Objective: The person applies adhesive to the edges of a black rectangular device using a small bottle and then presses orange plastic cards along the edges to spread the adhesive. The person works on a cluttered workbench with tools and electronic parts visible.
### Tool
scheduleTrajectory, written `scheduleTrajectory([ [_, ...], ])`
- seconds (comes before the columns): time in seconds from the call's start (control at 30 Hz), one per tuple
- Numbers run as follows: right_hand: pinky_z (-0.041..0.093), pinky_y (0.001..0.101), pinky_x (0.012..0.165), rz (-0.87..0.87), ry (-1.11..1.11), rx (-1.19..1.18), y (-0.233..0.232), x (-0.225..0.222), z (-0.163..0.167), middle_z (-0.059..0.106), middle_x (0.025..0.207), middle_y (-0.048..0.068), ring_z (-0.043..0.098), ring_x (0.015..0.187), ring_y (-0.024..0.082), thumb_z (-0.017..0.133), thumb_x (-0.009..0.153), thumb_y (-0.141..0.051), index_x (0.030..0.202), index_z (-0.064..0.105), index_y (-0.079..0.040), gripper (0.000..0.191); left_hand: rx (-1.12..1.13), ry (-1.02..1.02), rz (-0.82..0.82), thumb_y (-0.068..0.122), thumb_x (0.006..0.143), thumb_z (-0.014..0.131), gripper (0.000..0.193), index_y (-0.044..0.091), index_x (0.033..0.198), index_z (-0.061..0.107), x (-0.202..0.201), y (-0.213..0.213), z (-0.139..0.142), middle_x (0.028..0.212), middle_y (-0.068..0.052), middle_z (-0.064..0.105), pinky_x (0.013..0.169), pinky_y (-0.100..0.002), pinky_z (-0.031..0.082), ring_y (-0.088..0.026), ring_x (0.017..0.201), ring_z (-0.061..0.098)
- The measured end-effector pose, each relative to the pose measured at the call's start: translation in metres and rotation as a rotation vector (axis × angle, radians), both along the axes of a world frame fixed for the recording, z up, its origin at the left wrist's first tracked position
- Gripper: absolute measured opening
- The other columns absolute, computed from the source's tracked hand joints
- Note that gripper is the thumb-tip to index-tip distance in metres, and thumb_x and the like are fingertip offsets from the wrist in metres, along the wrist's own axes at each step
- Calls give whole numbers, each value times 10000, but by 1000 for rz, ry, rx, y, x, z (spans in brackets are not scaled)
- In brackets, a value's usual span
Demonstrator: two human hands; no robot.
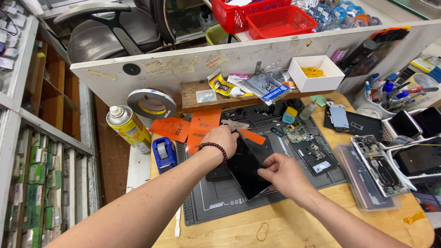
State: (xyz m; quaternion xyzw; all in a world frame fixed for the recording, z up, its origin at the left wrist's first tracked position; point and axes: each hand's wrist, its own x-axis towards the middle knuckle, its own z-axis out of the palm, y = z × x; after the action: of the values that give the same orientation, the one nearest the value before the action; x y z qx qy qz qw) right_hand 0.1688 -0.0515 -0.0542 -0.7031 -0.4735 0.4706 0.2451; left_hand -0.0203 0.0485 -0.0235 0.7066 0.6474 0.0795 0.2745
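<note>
A black phone screen panel lies tilted on the grey work mat. My left hand, with a dark bead bracelet on its wrist, grips the panel's upper left edge. My right hand pinches the panel's right edge near the middle. An orange film tab sticks out just beyond the panel's top. An opened phone body with its circuit board rests on the mat to the right of my hands.
A yellow spray can, a tape roll and a blue tape dispenser stand at the left. A white box sits on the wooden shelf. Another opened phone and a pen cup are at the right.
</note>
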Motion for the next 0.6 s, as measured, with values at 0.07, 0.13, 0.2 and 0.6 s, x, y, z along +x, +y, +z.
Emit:
scheduleTrajectory([
  [0.07,599,323,597,-26,-8,-45,-6,-10,-2,697,816,71,698,728,156,765,875,-152,1009,667,7,230,26,-26,-49,331,961,608,367,135,1262,685,6,0,-3,1165,-218,707,961,-479,520,-397,1121,660],
  [0.13,618,325,600,-58,7,-81,-11,-17,-1,692,813,74,713,720,165,763,883,-163,997,670,11,228,99,-46,-119,308,911,645,401,133,1271,667,12,-5,-4,1160,-215,705,943,-482,529,-397,1101,666],
  [0.2,658,361,604,-85,43,-105,-12,-21,2,710,835,109,740,713,205,771,875,-194,999,686,11,255,222,-61,-202,283,839,695,450,80,1239,656,13,-18,-2,1171,-201,696,916,-488,541,-395,1080,671],
  [0.6,567,380,793,100,-445,250,91,-2,2,786,934,112,751,868,258,787,843,-375,1048,788,-86,354,-34,210,-34,617,777,787,938,-9,1329,358,29,-70,16,1241,-243,468,890,-455,565,-393,1156,575],
])
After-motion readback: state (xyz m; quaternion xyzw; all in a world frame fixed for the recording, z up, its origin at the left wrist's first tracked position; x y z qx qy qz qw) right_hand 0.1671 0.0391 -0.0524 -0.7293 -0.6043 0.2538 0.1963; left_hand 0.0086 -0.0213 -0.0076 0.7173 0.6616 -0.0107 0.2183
